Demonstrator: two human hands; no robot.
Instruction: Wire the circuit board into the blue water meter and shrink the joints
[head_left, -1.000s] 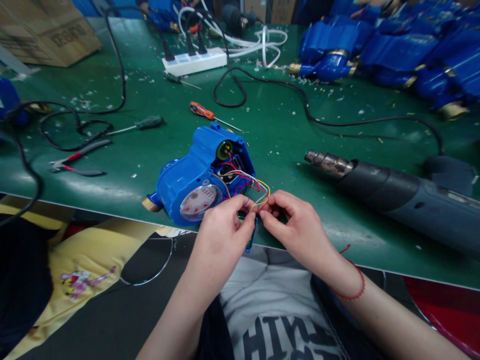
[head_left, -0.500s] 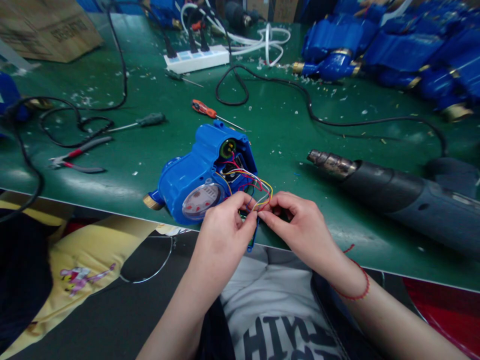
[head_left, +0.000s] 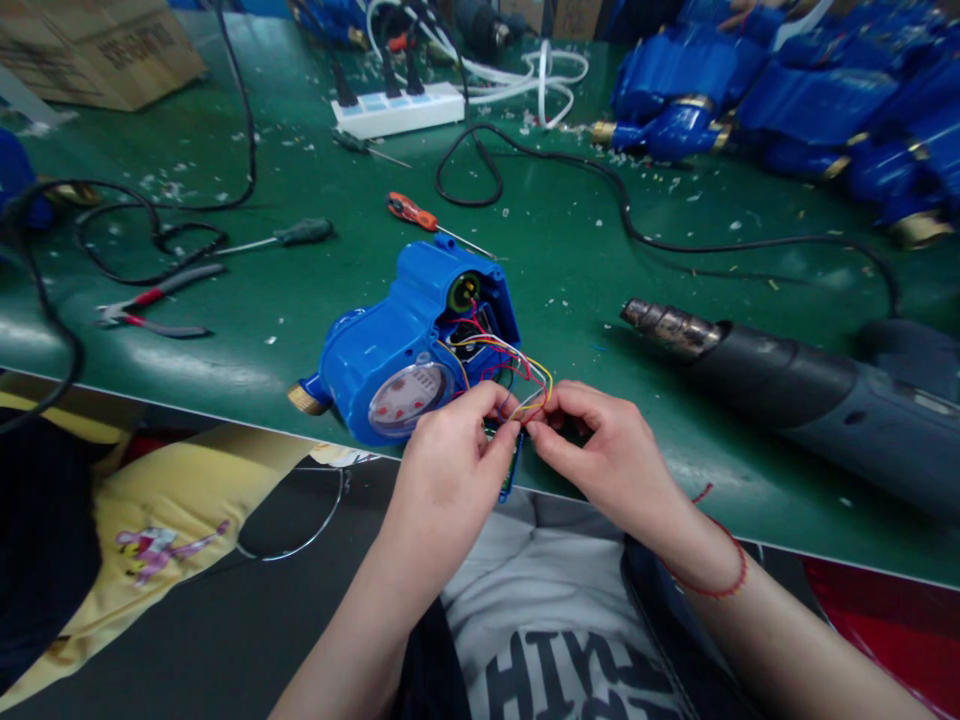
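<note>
A blue water meter with an open housing lies on its side near the front edge of the green table. A bundle of thin coloured wires runs out of its open compartment. My left hand and my right hand meet just in front of the meter, both pinched on the ends of those wires. A small blue-edged circuit board hangs below my left fingers, mostly hidden by them.
A black heat gun lies to the right, its cable looping back. An orange screwdriver, a green screwdriver and pliers lie to the left. A power strip, a cardboard box and several blue meters sit at the back.
Both hands stay pinched on the wires and have barely shifted. The view has drifted slightly, so everything sits a little to the right.
</note>
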